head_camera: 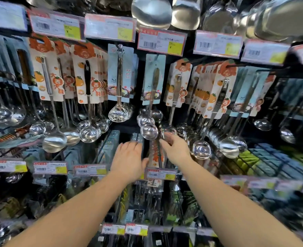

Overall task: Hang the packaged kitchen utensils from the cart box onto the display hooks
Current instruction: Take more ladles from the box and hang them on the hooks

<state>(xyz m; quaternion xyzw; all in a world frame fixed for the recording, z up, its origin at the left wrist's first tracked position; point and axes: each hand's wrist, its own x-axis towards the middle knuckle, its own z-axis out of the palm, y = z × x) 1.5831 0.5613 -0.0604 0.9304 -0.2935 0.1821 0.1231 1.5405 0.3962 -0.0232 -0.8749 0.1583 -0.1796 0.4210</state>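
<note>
pack (155, 155) stood upright between both hands; right hand (175, 150) pinched its 1 o'clock edge, left hand (129, 157) lay flat, relaxed, at 9.

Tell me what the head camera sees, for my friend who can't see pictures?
Two bare hands, the left hand and right hand, reach into a shop display around an orange-printed utensil pack on a middle hook. Carded ladles and a slotted spoon hang above, under price tags.
</note>
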